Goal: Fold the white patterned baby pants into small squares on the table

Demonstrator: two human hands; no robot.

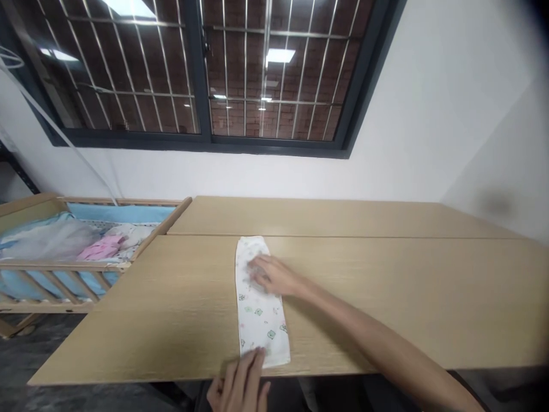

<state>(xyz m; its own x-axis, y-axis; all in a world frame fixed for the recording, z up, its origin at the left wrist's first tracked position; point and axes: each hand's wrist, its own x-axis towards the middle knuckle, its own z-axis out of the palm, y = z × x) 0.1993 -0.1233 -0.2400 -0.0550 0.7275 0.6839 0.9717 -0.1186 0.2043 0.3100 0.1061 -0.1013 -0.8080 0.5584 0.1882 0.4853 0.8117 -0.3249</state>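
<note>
A white cloth (257, 329) printed with small green and pink figures lies folded into a long, narrow strip on the wooden table. My right hand (272, 274) rests over its far half, palm down. The fingers are apart and bent a little, slightly blurred, and they hide part of the print. At the strip's near end is my left hand (240, 383), its fingers stretched out over the table's front edge. Those fingertips touch the cloth's near left corner without gripping it.
The wooden table (386, 292) has a seam running across it and meets the white wall behind. To the left stands a wooden crib (68, 266) with blue lining, white netting (55, 237) and a pink cloth (102, 247). A barred window (274, 74) is above.
</note>
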